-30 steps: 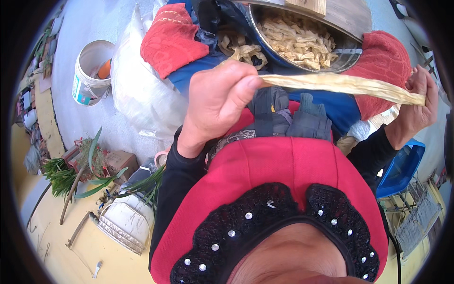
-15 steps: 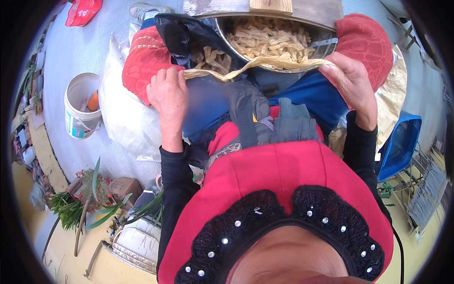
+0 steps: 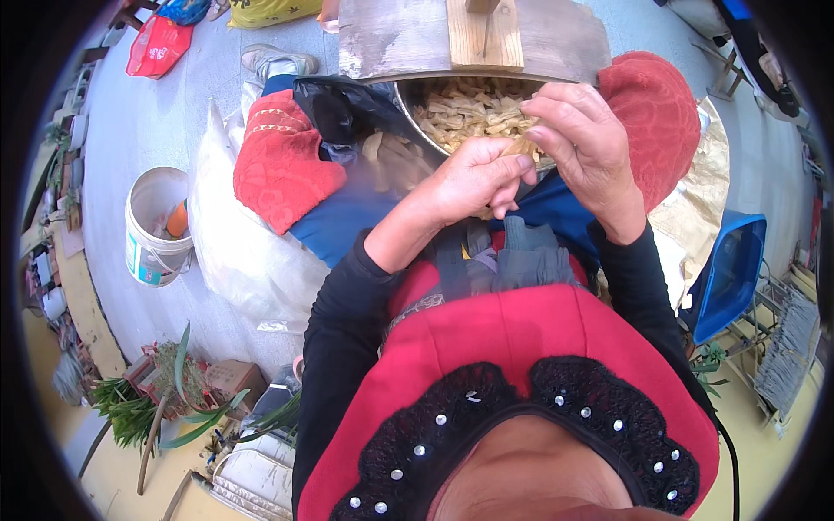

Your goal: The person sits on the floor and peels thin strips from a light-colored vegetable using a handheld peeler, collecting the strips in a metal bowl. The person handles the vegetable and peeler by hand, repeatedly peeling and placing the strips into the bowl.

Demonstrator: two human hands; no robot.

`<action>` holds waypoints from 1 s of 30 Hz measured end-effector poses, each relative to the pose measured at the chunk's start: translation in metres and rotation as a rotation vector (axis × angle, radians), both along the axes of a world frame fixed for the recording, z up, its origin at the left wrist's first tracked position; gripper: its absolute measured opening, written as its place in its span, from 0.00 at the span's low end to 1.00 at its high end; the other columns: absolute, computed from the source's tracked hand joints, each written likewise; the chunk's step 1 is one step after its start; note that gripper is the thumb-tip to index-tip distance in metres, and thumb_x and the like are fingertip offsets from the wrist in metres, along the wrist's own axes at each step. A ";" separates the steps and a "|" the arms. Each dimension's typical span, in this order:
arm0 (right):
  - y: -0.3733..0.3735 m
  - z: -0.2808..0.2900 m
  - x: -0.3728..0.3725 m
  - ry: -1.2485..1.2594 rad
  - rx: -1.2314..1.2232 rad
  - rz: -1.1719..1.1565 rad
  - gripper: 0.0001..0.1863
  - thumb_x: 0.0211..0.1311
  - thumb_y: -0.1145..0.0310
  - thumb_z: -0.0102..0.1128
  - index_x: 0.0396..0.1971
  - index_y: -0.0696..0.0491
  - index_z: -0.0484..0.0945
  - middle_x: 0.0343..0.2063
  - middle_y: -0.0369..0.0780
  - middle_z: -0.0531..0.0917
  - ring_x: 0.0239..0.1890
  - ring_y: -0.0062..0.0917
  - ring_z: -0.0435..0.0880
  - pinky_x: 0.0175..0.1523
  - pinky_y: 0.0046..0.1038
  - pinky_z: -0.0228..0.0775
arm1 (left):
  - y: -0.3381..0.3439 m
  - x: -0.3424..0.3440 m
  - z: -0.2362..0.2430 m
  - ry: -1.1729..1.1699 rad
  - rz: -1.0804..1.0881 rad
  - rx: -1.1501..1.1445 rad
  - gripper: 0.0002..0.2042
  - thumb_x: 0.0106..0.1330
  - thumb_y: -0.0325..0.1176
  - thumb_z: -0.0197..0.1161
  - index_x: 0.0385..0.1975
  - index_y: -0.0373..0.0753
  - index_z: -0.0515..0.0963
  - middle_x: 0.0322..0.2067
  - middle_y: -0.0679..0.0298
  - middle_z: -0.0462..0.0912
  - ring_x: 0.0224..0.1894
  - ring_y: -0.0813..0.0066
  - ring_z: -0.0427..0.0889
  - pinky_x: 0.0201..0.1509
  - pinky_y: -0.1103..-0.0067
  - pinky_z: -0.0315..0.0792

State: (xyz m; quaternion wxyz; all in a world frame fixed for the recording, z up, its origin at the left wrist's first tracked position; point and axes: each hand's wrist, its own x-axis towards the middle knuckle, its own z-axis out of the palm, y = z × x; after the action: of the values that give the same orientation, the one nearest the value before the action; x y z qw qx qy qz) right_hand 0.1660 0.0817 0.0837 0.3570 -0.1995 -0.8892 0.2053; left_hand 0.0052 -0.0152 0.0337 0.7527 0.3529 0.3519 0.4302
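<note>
A pale tan, dried-looking strip (image 3: pixel 519 148) is bunched between my two hands in front of a round metal pot. My left hand (image 3: pixel 476 178) is closed around it, fingers curled and thumb on top. Just above and to the right, my right hand (image 3: pixel 586 148) has thumb and fingers bent against the same strip; part of its grip is hidden. Behind them the pot holds many folded strips (image 3: pixel 469 108) of the same colour. To its left lies an open black plastic bag (image 3: pixel 352 104), with more strips (image 3: pixel 391 161) beside it, partly blurred.
A wooden board (image 3: pixel 391 39) with a lighter block covers the pot's far side. Red knee covers flank the pot. On the left stand a white bucket (image 3: pixel 156 226) and a white plastic sack (image 3: pixel 248 252); a blue bin (image 3: pixel 734 278) stands right. Potted plants (image 3: pixel 187 373) sit lower left.
The strip was stretched out between my separated hands; now it is gathered up small. My left hand has moved right to meet my right hand, which came slightly left.
</note>
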 end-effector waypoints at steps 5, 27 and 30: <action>0.006 -0.022 -0.001 -0.057 0.013 -0.097 0.05 0.55 0.69 0.68 0.29 0.54 0.81 0.23 0.40 0.80 0.25 0.32 0.78 0.35 0.29 0.71 | 0.002 -0.004 0.002 -0.111 -0.037 -0.152 0.14 0.75 0.40 0.50 0.36 0.35 0.76 0.15 0.72 0.69 0.15 0.85 0.67 0.24 0.84 0.66; 0.014 -0.066 -0.044 0.378 -0.906 -0.018 0.15 0.70 0.65 0.58 0.51 0.57 0.81 0.29 0.33 0.83 0.29 0.10 0.78 0.34 0.12 0.70 | 0.037 -0.001 -0.008 -0.003 0.405 0.131 0.17 0.73 0.35 0.55 0.58 0.36 0.69 0.23 0.73 0.70 0.17 0.93 0.59 0.18 0.91 0.50; 0.013 -0.079 -0.045 0.360 -0.699 -0.088 0.12 0.69 0.69 0.56 0.48 0.56 0.82 0.33 0.36 0.86 0.33 0.15 0.83 0.37 0.17 0.75 | 0.036 -0.001 -0.012 -0.081 0.427 0.057 0.15 0.70 0.31 0.59 0.54 0.35 0.71 0.23 0.73 0.70 0.20 0.91 0.62 0.19 0.90 0.54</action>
State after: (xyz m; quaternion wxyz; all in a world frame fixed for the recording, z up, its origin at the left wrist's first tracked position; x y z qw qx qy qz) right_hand 0.1207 0.0948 0.0050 0.4261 -0.3078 -0.6795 0.5119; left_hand 0.0040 0.0204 0.0219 0.6478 0.2741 0.3758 0.6033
